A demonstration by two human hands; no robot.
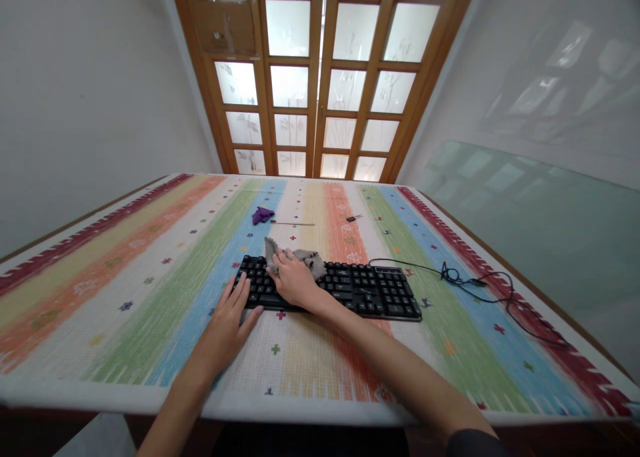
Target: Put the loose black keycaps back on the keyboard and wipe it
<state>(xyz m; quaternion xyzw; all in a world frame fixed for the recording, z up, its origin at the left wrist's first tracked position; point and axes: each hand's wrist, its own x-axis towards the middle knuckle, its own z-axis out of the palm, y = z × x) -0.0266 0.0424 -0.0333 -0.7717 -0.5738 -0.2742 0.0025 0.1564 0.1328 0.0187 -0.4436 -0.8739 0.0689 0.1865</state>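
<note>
A black keyboard (350,290) lies across the table in front of me. My right hand (293,280) presses a grey cloth (314,262) onto the keys at its left part, and the cloth bunches out around the fingers. How much of the cloth sits under the palm is hidden. At the keyboard's left end, my left hand (231,317) rests with fingers stretched out, the fingertips touching its edge and the thumb spread towards the near side.
Beyond the keyboard lie a crumpled purple cloth (263,215), a thin dark-tipped stick (293,223) and a small black object (353,218). The keyboard's black cable (453,278) coils to the right. A striped cloth (137,310) covers the table.
</note>
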